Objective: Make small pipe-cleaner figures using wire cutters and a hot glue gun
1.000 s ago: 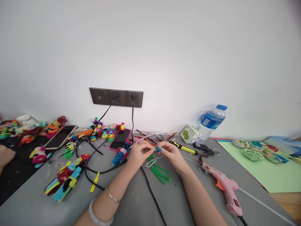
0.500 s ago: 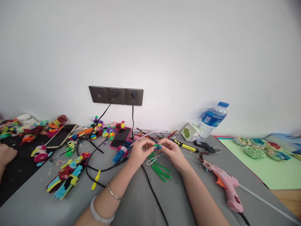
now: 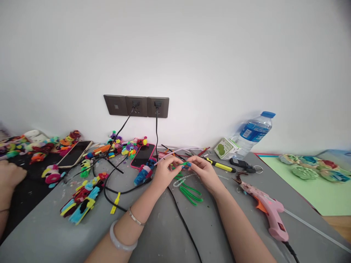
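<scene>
Both hands meet over the middle of the grey table, fingertips pinched close together. Between them is a small piece of green pipe cleaner (image 3: 181,164) with a bit of blue beside it; the fingers hide much of it. My left hand (image 3: 166,171) is closed on its left end, my right hand (image 3: 203,171) on its right end. Just beneath lie folded green pipe cleaners (image 3: 191,194) and a pale, glittery strand (image 3: 178,182); I cannot tell whether the green lengths join the held piece. A blue fuzzy figure (image 3: 141,178) lies left of my left hand.
A pink glue gun (image 3: 270,212) lies at right, near a yellow utility knife (image 3: 222,166), keys (image 3: 242,165), a box (image 3: 225,148) and a water bottle (image 3: 255,133). Black cables (image 3: 178,212), phones (image 3: 142,156) and pipe-cleaner figures (image 3: 82,199) fill the left. Another person's hand (image 3: 12,173) rests far left.
The view has shifted slightly, so the table things sit a little further right and higher. My hands stay pinched together, with the green piece now turned more level between them.
</scene>
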`<state>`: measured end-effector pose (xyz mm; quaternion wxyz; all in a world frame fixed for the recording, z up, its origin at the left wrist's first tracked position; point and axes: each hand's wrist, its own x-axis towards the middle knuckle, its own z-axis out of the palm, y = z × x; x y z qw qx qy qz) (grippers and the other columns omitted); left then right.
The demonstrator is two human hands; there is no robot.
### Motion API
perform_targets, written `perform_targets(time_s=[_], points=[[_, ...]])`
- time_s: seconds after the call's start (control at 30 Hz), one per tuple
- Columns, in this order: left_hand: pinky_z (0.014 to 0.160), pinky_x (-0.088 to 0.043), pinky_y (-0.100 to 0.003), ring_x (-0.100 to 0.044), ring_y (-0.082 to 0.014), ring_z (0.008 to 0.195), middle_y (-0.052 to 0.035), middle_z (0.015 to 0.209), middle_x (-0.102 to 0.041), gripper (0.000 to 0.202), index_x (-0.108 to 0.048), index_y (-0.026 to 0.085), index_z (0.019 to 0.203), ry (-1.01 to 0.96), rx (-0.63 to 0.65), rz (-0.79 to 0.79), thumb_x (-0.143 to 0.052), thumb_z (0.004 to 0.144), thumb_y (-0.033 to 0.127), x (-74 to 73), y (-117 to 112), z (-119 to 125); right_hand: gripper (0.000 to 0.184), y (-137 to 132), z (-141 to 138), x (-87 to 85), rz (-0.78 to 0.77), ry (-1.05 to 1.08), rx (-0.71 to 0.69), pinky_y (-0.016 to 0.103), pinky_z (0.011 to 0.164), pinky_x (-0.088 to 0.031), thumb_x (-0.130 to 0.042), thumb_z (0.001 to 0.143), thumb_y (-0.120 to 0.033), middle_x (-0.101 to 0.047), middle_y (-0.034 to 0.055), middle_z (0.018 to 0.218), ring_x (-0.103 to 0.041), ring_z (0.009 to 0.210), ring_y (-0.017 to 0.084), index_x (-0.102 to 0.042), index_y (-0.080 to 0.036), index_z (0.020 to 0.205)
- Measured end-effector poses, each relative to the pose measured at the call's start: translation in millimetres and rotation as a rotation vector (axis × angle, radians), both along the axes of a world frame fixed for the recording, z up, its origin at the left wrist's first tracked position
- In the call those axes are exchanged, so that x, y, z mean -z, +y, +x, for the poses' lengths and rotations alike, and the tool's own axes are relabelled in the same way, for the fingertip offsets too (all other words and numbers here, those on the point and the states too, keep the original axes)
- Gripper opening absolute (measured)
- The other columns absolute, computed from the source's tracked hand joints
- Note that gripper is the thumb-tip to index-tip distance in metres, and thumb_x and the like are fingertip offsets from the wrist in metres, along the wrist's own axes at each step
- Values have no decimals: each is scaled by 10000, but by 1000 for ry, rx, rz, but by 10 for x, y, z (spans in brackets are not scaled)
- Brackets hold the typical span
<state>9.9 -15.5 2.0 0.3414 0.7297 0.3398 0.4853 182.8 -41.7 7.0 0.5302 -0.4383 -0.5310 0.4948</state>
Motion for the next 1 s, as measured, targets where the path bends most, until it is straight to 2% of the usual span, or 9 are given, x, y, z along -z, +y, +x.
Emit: perform_targets(time_s=[0.27,0.53,0.73,1.0], points=[[608,-462,-228,-600,-138,707,-27,815,-680,114,-686,185,839,47,-12,75,-612,789,114,5,-18,-13,271,3,-12,13,1,-15,5,286,675,-441,-740,726,-450,-638,14,776,-532,683,146,-678,-208,832],[532,-411,-216,-582,-130,647,-22,766,-674,91,-668,170,804,-5,6,-59,-589,771,139,-6,-8,5,308,4,-10,9,-7,-52,-3,271,637,-425,-723,735,-498,-604,11,701,-516,654,144,-665,-202,798],[536,-423,-218,-584,-136,659,-37,764,-668,115,-662,153,811,-50,50,-201,-601,801,250,-4,-16,22,314,0,-13,8,3,-29,-3,271,642,-435,-704,755,-501,-616,18,739,-522,661,143,-649,-195,802],[479,-382,-210,-525,-120,590,-4,662,-595,177,-582,161,699,-76,91,-265,-586,808,301,-32,-37,42,306,6,-7,13,25,-88,12,267,618,-420,-700,762,-496,-592,7,685,-505,640,143,-642,-196,765]])
